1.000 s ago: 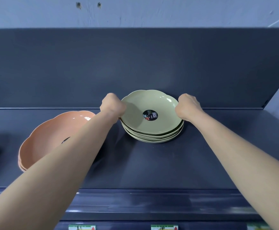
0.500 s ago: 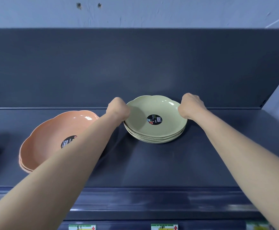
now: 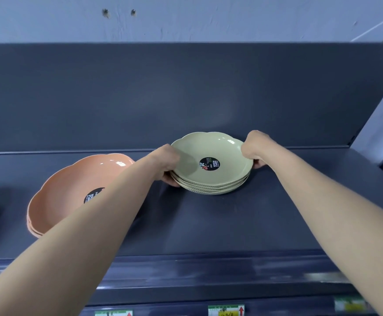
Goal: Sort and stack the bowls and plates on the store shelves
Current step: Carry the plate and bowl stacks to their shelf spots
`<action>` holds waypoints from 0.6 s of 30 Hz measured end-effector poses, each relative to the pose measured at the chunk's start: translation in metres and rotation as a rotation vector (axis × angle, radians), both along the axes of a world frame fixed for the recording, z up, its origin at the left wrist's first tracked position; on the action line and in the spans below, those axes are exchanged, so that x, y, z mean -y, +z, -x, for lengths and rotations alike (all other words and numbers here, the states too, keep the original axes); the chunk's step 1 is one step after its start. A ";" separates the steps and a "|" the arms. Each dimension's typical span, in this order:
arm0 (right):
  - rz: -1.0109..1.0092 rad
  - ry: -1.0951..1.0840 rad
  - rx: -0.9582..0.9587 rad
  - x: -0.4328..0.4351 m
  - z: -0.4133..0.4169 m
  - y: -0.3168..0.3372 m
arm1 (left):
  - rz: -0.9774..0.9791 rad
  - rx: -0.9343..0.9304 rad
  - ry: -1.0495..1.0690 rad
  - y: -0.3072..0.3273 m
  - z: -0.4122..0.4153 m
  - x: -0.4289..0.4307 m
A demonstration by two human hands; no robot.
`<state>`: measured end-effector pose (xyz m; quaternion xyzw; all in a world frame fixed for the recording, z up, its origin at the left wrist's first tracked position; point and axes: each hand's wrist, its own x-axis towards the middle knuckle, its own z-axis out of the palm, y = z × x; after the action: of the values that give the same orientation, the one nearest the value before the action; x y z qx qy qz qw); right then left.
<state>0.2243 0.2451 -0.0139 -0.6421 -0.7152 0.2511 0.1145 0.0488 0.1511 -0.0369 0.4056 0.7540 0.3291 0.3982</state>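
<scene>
Head view, frame centre: my left hand (image 3: 166, 161) and right hand (image 3: 255, 147) grip opposite rims of the stack of green plates (image 3: 211, 169), fingers curled under its edges, thumbs on top. Stack rests on the dark shelf (image 3: 208, 224). Stack of orange plates (image 3: 72, 192) sits lower left, partly behind my left forearm.

One view, head-worn, wide-angle. The camera sits in front of and above the green plate stack (image 3: 220, 151), facing forward and down at it, within arm's reach. Behind the stack: shelf back panel (image 3: 186, 94), with pale wall (image 3: 208, 19) above. Nearer than the stack: shelf front lip (image 3: 208, 274), then price labels (image 3: 225, 310) at the frame bottom.
</scene>
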 end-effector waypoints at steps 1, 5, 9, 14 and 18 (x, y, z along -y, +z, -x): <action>0.020 -0.004 -0.016 0.001 0.000 -0.002 | -0.008 0.006 -0.011 0.000 -0.001 0.002; 0.001 -0.043 -0.122 0.013 -0.001 -0.007 | -0.040 -0.021 0.033 0.002 0.003 0.006; -0.082 -0.096 -0.206 0.031 -0.004 0.006 | -0.093 -0.029 0.057 0.009 0.005 0.012; -0.202 -0.159 -0.155 0.065 -0.015 0.021 | -0.168 -0.050 -0.012 0.020 0.001 0.023; -0.274 -0.251 -0.105 0.098 -0.032 0.020 | -0.242 -0.093 -0.121 0.030 -0.015 0.040</action>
<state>0.2563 0.1471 0.0065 -0.6907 -0.6500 0.1683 0.2686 0.0635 0.1108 -0.0066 0.5102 0.7007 0.3739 0.3299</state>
